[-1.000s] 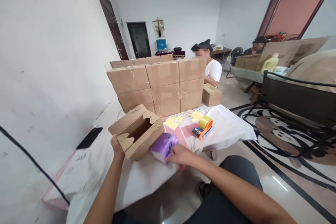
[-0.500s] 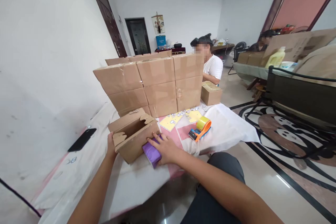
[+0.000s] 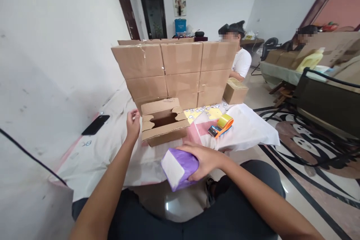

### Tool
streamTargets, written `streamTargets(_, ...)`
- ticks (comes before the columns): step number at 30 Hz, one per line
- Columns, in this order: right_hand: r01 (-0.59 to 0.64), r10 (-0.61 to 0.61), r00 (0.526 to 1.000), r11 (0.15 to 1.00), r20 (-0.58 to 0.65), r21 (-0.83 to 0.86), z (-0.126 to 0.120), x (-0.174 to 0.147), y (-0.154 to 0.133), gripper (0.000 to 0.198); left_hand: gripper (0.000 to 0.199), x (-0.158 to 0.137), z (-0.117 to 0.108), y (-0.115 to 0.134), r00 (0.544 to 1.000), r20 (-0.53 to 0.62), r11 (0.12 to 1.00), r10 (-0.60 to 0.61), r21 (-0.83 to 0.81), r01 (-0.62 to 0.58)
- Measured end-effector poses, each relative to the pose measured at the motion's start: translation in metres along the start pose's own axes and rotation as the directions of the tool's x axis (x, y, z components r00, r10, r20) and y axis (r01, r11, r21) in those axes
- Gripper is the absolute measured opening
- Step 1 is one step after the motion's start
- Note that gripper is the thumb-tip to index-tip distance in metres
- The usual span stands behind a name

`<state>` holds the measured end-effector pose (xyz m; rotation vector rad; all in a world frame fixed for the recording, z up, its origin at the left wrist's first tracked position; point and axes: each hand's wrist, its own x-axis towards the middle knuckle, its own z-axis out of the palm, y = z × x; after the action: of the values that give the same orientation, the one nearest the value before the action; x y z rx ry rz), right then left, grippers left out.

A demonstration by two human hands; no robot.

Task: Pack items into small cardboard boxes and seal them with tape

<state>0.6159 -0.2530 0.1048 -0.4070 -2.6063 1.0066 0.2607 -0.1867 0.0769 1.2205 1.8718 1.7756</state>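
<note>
My right hand [image 3: 204,159] grips the purple pack [image 3: 180,168] from above, fingers wrapped over its top, and holds it in the air at the near edge of the surface [image 3: 92,157], over my lap and just short of the open carton [image 3: 164,122]. The pack's long axis runs from lower left to upper right, tilted, with its white end face turned down and to the left toward me and the far end hidden under my palm. My left hand [image 3: 132,123] is loosely spread, fingers partly curled, touching the left end of the carton and holding nothing. The carton lies on the surface with its mouth facing up and toward me, flaps folded outward, its long axis running left to right. Half a second ago the pack lay on the surface pressed against the carton's right front with my right hand flat on it; now it is lifted clear and drawn back toward me, and the carton has swung round so its long side squarely faces me. A tape dispenser [image 3: 221,126] lies to the carton's right, stacked boxes [image 3: 180,71] behind it.
</note>
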Motion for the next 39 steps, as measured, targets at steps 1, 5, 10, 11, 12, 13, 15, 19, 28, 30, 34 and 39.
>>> streamTargets(1,0.036,-0.036,0.999,0.997,-0.001,0.070,-0.007,-0.001,-0.005,0.102,0.033,0.001,-0.004,0.006,0.997,0.035,0.997,0.074,0.019,-0.074)
streamTargets(5,0.140,-0.081,0.960,0.968,-0.269,0.209,-0.045,0.016,-0.017,0.099,0.045,0.005,-0.012,0.034,0.722,0.574,0.820,0.386,0.145,-0.554)
streamTargets(10,0.146,-0.071,0.820,0.985,-0.568,0.088,-0.082,0.083,-0.023,0.099,0.050,0.006,-0.008,0.045,0.538,0.818,0.728,0.205,0.240,-0.642)
streamTargets(11,0.149,-0.093,0.805,0.988,-0.586,0.048,-0.084,0.098,-0.022,0.102,0.051,0.006,-0.009,0.042,0.545,0.818,0.739,0.185,0.250,-0.625)
streamTargets(12,0.149,-0.112,0.796,0.989,-0.596,0.013,-0.083,0.112,-0.019,0.105,0.052,0.005,-0.011,0.037,0.566,0.805,0.753,0.179,0.258,-0.605)
streamTargets(13,0.144,-0.125,0.790,0.989,-0.600,-0.015,-0.081,0.125,-0.014,0.108,0.053,0.004,-0.013,0.032,0.601,0.776,0.767,0.194,0.262,-0.586)
streamTargets(15,0.123,-0.131,0.799,0.991,-0.587,-0.053,-0.072,0.145,-0.003,0.112,0.060,0.000,-0.018,0.020,0.694,0.654,0.788,0.301,0.240,-0.568)
streamTargets(19,0.070,-0.125,0.898,0.987,-0.423,-0.144,-0.057,0.170,0.012,0.113,0.067,-0.007,-0.032,0.000,0.726,0.291,0.720,0.623,0.150,-0.678)
streamTargets(28,0.079,-0.194,0.956,0.893,-0.221,-0.443,-0.068,0.186,0.003,0.100,0.046,-0.016,-0.049,-0.012,0.612,0.101,0.621,0.784,-0.143,-0.771)
streamTargets(30,0.078,-0.224,0.938,0.879,-0.263,-0.471,-0.067,0.186,0.004,0.103,0.042,-0.019,-0.049,-0.013,0.639,0.044,0.638,0.768,-0.155,-0.755)
streamTargets(34,0.013,-0.186,0.930,0.878,-0.317,-0.478,-0.061,0.186,0.006,0.111,0.041,-0.022,-0.049,-0.012,0.777,-0.101,0.729,0.621,-0.290,-0.620)
streamTargets(39,-0.014,-0.052,0.983,0.937,-0.177,-0.350,-0.057,0.185,-0.003,0.109,0.049,-0.023,-0.044,-0.014,0.890,-0.131,0.783,0.436,-0.433,-0.447)
